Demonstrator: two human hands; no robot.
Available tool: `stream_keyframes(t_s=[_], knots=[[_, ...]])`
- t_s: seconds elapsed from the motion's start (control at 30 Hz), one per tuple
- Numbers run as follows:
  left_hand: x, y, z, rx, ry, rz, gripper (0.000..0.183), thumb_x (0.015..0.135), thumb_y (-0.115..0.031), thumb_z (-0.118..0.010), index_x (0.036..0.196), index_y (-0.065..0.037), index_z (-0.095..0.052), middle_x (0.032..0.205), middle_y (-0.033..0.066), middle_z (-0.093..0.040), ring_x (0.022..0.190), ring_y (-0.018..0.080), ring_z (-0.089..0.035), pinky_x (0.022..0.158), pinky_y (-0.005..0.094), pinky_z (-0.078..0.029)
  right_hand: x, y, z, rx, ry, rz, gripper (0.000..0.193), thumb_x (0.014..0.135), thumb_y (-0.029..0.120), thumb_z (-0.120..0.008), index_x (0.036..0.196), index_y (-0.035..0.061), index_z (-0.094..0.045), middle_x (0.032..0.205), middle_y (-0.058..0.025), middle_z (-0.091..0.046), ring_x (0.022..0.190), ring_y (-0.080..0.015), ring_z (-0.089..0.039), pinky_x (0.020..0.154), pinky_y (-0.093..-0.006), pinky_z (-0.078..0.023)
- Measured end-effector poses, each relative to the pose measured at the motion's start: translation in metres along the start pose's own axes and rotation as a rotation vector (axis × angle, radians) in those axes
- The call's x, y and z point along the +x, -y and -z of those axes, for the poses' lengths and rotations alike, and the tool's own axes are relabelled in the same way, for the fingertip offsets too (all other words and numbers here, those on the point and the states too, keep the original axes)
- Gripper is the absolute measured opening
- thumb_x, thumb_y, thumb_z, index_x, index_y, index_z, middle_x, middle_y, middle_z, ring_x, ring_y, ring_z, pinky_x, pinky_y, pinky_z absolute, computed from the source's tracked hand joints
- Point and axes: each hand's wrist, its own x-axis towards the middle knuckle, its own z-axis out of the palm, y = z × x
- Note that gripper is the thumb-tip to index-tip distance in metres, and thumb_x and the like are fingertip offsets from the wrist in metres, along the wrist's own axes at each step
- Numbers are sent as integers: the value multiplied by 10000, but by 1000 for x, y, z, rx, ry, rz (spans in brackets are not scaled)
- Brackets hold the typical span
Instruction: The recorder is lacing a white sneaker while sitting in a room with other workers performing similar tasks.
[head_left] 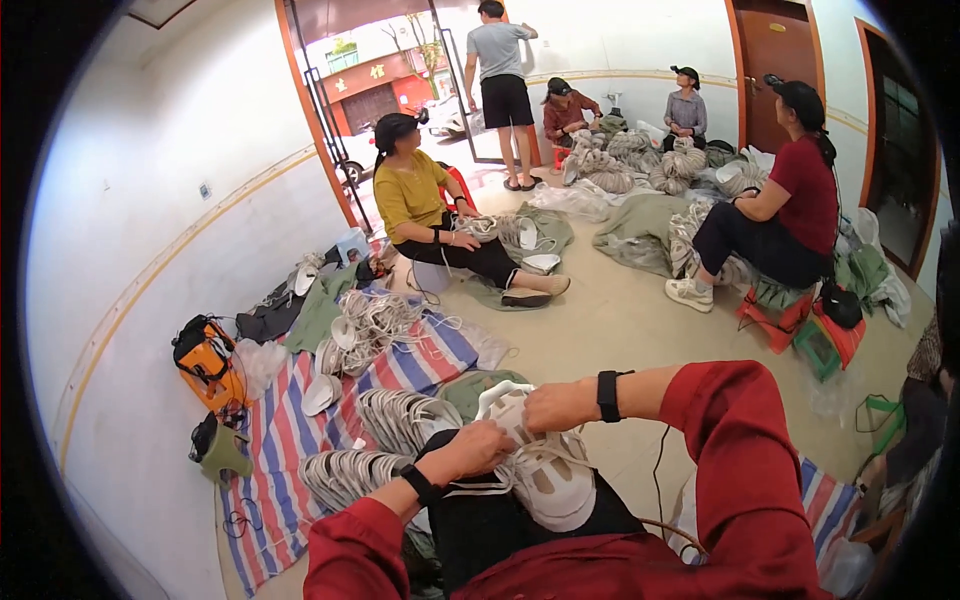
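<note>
A pale beige and white shoe upper (pixel 558 490) rests on my black-clad lap, its rounded toe toward me. A light shoelace (pixel 545 452) crosses its front. My left hand (pixel 472 448) is closed at the upper's left edge, with the lace at its fingers. Over the eyelet area my right hand (pixel 560 406) is closed too; its fingertips are hidden, so what it pinches cannot be made out. The white-edged collar (pixel 503 392) shows between and beyond my hands. Just left of my lap lie two rows of nested shoe uppers (pixel 400 415), close to my left forearm.
A striped red, white and blue sheet (pixel 275 440) covers the floor at left, bearing a heap of uppers and laces (pixel 375 325). An orange bag (pixel 210 365) stands by the wall. Several people sit around more piles (pixel 625 160); one person (pixel 500 75) stands by the doorway.
</note>
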Motion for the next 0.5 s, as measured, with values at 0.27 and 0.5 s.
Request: stream_keyframes(t_s=[0.27,0.5], knots=[[-1,2,-5,25,27,19,156,754,-155,-612,888,-87,-654,800,129,-614,806,336,-591,728,447,-478,-5,-2,-5,9,-233,197,99,737,110,-593,680,51,-648,726,-124,-642,772,-309,-635,697,-406,-507],[8,-7,2,-38,87,119,152,695,-151,-589,807,-84,-666,756,152,-633,779,356,-617,688,460,-494,-4,3,3,-4,20,38,84,724,111,-607,779,85,-665,820,-73,-628,861,-247,-592,749,-390,-455]])
